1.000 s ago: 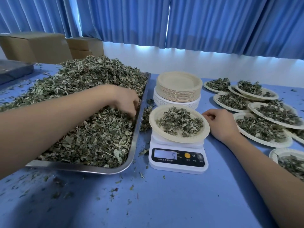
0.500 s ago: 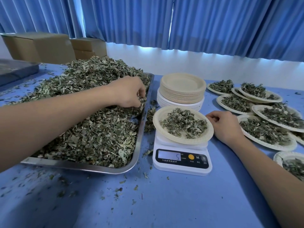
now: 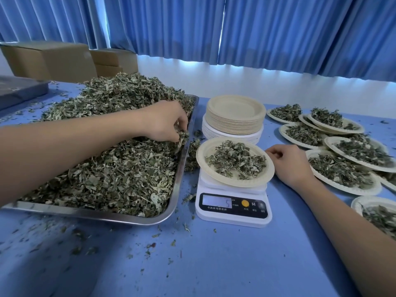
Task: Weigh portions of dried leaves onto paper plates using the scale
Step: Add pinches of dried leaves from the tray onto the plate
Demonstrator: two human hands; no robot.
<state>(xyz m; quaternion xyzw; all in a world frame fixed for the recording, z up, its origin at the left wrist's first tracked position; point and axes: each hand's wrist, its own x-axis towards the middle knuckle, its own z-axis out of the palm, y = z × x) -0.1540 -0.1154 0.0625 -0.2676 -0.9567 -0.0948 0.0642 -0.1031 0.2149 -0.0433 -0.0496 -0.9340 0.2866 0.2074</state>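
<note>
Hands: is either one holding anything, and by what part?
The left hand pinches a clump of leaves at its fingertips, over the tray's right rim. The right hand holds nothing; it rests on the table beside the plate.

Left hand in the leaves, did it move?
Yes. The left hand has lifted a little out of the dried leaves, pinching some, toward the right rim of the metal tray.
</note>
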